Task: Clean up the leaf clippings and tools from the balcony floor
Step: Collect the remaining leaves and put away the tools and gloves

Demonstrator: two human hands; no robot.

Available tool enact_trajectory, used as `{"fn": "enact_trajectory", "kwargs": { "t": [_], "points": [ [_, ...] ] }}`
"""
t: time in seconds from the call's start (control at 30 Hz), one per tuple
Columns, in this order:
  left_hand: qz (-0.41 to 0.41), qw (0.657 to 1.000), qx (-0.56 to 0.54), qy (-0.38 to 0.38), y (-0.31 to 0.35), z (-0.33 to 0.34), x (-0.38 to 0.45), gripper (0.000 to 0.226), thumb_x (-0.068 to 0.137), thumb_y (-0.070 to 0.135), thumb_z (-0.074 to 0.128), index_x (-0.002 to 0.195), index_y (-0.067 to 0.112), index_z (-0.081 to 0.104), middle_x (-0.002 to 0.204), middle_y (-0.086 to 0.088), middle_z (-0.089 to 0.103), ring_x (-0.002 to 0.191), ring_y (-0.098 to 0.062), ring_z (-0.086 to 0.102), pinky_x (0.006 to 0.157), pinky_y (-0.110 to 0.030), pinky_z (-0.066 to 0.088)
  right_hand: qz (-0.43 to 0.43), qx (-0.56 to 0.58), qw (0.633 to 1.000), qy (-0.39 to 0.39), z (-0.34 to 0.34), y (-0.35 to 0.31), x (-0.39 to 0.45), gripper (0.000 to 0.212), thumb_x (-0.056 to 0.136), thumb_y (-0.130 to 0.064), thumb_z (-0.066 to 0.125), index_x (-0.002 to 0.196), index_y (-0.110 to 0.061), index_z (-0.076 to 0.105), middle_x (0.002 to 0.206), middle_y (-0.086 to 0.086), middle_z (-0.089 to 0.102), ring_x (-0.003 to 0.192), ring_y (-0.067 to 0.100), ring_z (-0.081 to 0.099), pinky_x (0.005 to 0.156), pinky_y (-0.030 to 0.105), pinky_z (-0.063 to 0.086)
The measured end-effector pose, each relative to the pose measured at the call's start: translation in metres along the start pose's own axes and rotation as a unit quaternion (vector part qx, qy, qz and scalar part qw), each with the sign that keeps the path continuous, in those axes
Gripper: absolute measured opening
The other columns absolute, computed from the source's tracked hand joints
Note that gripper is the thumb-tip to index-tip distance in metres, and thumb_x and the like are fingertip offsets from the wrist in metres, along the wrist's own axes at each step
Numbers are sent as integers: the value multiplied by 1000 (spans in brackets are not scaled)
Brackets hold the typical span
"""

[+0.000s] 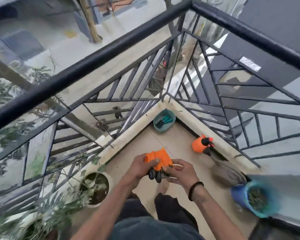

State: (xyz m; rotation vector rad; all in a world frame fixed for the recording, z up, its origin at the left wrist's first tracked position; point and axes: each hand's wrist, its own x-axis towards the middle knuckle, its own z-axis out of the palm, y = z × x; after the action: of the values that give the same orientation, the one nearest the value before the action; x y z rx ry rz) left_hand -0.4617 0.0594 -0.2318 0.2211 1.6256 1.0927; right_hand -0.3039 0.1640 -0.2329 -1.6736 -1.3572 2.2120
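Observation:
I stand at the balcony corner, holding orange gardening gloves with black fingertips above the floor. My left hand grips the gloves from the left. My right hand touches them from the right, fingers curled at their lower edge. A teal basket with green-handled tools sits in the far corner. An orange spray bottle stands by the right kerb. A blue bucket at the right holds green clippings.
Black metal railings enclose both sides of the corner. A white pot with a plant stands at the left, more foliage below it. A grey-brown blurred thing lies between bottle and bucket. My bare foot shows on the beige tiles.

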Motion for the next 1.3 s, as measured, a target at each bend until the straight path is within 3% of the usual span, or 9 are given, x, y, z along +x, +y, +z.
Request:
{"fn": "enact_trajectory", "kwargs": {
  "t": [0.17, 0.3, 0.47, 0.57, 0.7, 0.9, 1.0, 1.13, 1.3],
  "points": [
    [-23, 998, 31, 43, 25, 40, 70, 20, 86, 21, 81, 75, 6, 73, 62, 3, 67, 62, -12, 60, 63, -23, 47, -25, -72, 995, 66, -37, -54, 79, 33, 78, 6, 79, 101, -8, 58, 81, 20, 66, 60, 29, 71, 63, 45, 63],
    [-55, 995, 78, 26, 54, 48, 142, 23, 78, 25, 86, 75, 5, 75, 63, 0, 63, 55, -5, 53, 54, -17, 40, -76, -217, 970, 79, -59, -90, 156, 40, 74, -14, 83, 92, -31, 52, 90, 5, 66, 67, 13, 68, 65, 38, 61],
    [-73, 984, 135, 90, 68, 53, 265, 33, 64, 40, 88, 72, 11, 76, 53, 10, 60, 48, 3, 49, 50, -17, 36, -313, -490, 812, 51, -66, -104, 256, 30, 85, -37, 72, 106, -29, 52, 110, -4, 50, 98, 14, 49, 84, 26, 43],
    [-89, 983, 139, 78, 61, 57, 355, 26, 63, 37, 82, 74, 14, 79, 59, 8, 69, 55, 4, 58, 58, -22, 52, -241, -529, 812, -42, -63, -93, 331, 45, 83, -54, 58, 118, -26, 51, 119, -6, 45, 101, 18, 55, 78, 38, 53],
    [-113, 978, 175, 35, 1, 58, 491, 31, 64, 41, 70, 82, 17, 78, 80, -7, 77, 76, -16, 70, 81, -47, 59, -190, -516, 834, -32, -63, -60, 459, 45, 88, -35, 67, 126, -21, 46, 127, 2, 45, 98, 28, 59, 76, 43, 51],
    [-129, 990, 48, 25, -69, 59, 648, 71, 70, -1, 78, 138, 0, 55, 127, -19, 66, 83, -2, 65, 69, -11, 51, -165, -507, 846, 25, -67, 12, 674, 57, 84, -14, 69, 138, -10, 50, 121, 16, 55, 104, 39, 58, 81, 43, 44],
    [-103, 992, 64, 23, -100, 57, 684, 77, 78, 4, 80, 147, 15, 47, 132, 6, 59, 110, -4, 58, 96, -17, 49, -157, -506, 844, 80, -68, 42, 756, 55, 91, -11, 58, 143, -10, 44, 127, 18, 53, 106, 41, 59, 82, 45, 46],
    [-86, 985, 133, 65, -139, 43, 696, 79, 75, 17, 81, 147, 19, 47, 136, 10, 46, 129, -13, 48, 113, -37, 41, -136, -560, 809, 113, -70, 66, 840, 53, 97, -9, 49, 148, -8, 35, 140, 23, 43, 114, 41, 57, 88, 45, 49],
    [-97, 979, 160, 82, -163, 18, 693, 54, 84, 9, 75, 128, 32, 54, 125, 11, 53, 115, -11, 50, 105, -30, 42, -81, -624, 776, 44, -65, 80, 890, 35, 101, -7, 41, 134, -9, 50, 136, 21, 48, 118, 41, 57, 94, 48, 51]
  ]
}}
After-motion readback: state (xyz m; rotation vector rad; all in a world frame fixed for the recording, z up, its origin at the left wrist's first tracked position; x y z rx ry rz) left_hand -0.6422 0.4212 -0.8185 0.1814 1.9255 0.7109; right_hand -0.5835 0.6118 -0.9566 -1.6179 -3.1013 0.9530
